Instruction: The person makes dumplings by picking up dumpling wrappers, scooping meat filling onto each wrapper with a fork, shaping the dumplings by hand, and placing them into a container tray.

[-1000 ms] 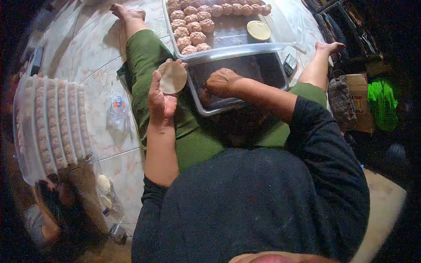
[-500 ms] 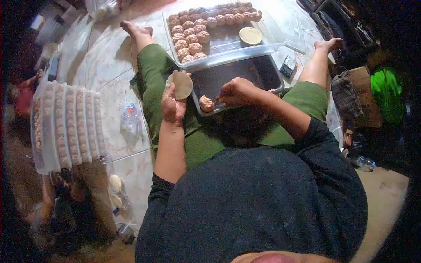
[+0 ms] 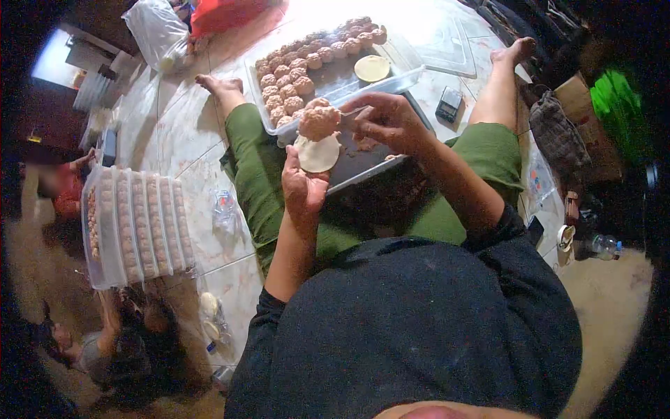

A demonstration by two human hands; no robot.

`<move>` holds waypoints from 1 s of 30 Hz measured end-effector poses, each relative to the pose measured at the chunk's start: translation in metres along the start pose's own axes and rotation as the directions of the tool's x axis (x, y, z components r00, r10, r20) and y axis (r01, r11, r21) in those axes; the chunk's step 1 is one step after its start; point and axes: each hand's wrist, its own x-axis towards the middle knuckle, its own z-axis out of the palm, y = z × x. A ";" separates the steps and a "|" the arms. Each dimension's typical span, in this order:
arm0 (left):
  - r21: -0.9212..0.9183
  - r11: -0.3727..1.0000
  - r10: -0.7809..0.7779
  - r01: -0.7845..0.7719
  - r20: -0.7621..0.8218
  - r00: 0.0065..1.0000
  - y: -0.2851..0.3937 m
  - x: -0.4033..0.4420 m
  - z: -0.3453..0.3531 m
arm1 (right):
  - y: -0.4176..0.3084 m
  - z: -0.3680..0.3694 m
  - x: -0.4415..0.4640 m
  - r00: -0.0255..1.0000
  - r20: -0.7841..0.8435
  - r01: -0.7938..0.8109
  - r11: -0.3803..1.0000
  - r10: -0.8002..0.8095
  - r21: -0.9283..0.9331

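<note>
My left hand (image 3: 305, 188) holds a round, pale dough wrapper (image 3: 317, 155) on its raised fingers, with the thumb at the near left edge. A lumpy ball of pink minced meat (image 3: 319, 120) sits over the far edge of the wrapper. My right hand (image 3: 391, 122) pinches the thin handle of a spoon (image 3: 354, 111), whose head is hidden by the meat. Beneath both hands is a dark metal tray (image 3: 377, 171) with meat scraps on it. Beyond it, a clear plastic container (image 3: 412, 78) holds rows of meat-filled dumplings (image 3: 289, 85) and a stack of round wrappers (image 3: 372, 68).
Stacked clear containers of dumplings (image 3: 139, 227) stand on the tiled floor at left, near other people. A small dark scale-like box (image 3: 449, 103) lies right of the tray. A plastic bottle (image 3: 606, 247) lies far right, and bags (image 3: 157, 35) at the back.
My right hand has lifted the meat from the tray's near left corner up to the wrapper. My left hand has moved right, bringing the wrapper under the meat. The view has also shifted.
</note>
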 end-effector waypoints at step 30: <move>-0.176 0.984 0.018 0.035 0.291 0.957 0.025 -0.028 0.007 | 0.003 0.062 -0.026 0.943 0.028 0.228 0.582 -0.333 -0.780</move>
